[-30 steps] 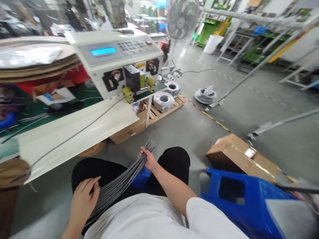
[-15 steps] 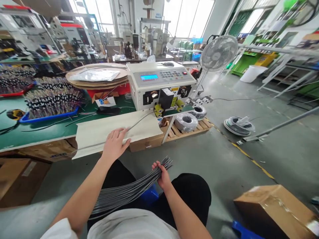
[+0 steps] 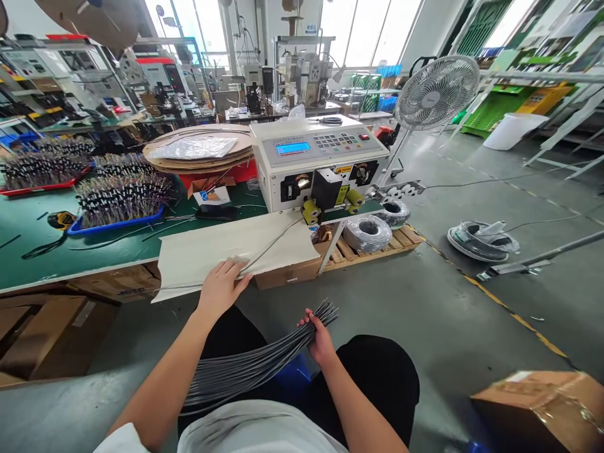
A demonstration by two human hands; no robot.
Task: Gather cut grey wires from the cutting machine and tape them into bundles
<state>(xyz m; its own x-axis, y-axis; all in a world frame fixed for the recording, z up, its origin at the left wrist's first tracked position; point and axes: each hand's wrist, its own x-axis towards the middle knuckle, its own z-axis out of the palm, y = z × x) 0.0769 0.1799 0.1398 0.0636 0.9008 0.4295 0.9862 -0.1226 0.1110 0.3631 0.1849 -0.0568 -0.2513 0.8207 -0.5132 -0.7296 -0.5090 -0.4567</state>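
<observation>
1. Currently, your right hand (image 3: 321, 341) is closed around a bundle of thin grey cables (image 3: 250, 372), lying across your legs (image 3: 382, 371).
2. Your left hand (image 3: 221, 289), thumb apart, covers a single cable (image 3: 272, 243) near the cream sheet's (image 3: 189, 258) front edge; I cannot tell whether it grips.
3. A boxy white machine (image 3: 277, 162) stands at the green table's (image 3: 38, 236) right end.
4. In from its front edge, a blue tray (image 3: 117, 222) holds bristly wires (image 3: 123, 196).

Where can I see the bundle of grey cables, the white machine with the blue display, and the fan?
Bundle of grey cables (image 3: 257, 370): head view, middle of its length.
White machine (image 3: 312, 153): head view, panel beside the display.
Fan (image 3: 431, 99): head view, centre hub.
</observation>
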